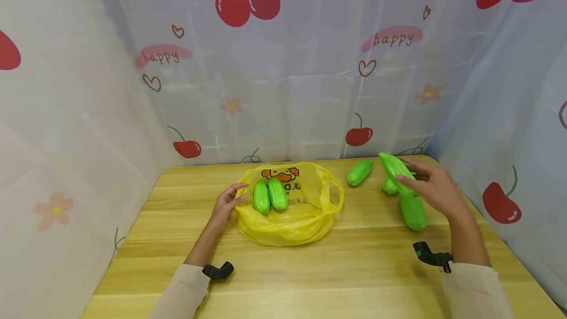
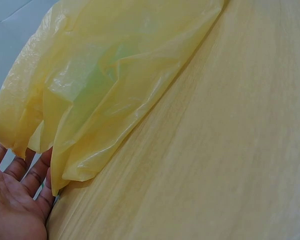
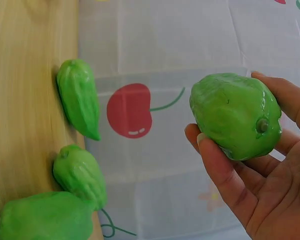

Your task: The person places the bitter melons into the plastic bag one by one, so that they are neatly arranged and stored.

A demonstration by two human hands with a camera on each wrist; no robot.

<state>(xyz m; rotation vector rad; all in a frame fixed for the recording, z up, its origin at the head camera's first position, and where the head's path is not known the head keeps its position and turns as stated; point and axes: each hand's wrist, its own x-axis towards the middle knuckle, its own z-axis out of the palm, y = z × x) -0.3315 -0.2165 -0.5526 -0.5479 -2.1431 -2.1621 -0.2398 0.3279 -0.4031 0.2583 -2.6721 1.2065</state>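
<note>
A ridged green gourd (image 1: pixel 393 169) with a pointed end is held up in my right hand (image 1: pixel 436 188), thumb on one side and fingers on the other. In the right wrist view its blunt stem end (image 3: pixel 262 125) faces the camera. At the left rim of a yellow plastic bag (image 1: pixel 288 233), my left hand (image 1: pixel 225 207) holds the thin edge between thumb and fingers; part of the fingers is hidden by the plastic in the left wrist view. Two similar gourds (image 1: pixel 277 195) lie side by side in the bag, whose mouth gapes upward.
Three more green gourds are on the wooden table (image 1: pixel 310 279): one behind (image 1: pixel 360 173), one partly hidden (image 1: pixel 389 186) and one below the right hand (image 1: pixel 414 213). The bag's loop handle (image 1: pixel 336 196) sticks out right. A cherry-print curtain (image 1: pixel 288 112) stands along the table's back edge.
</note>
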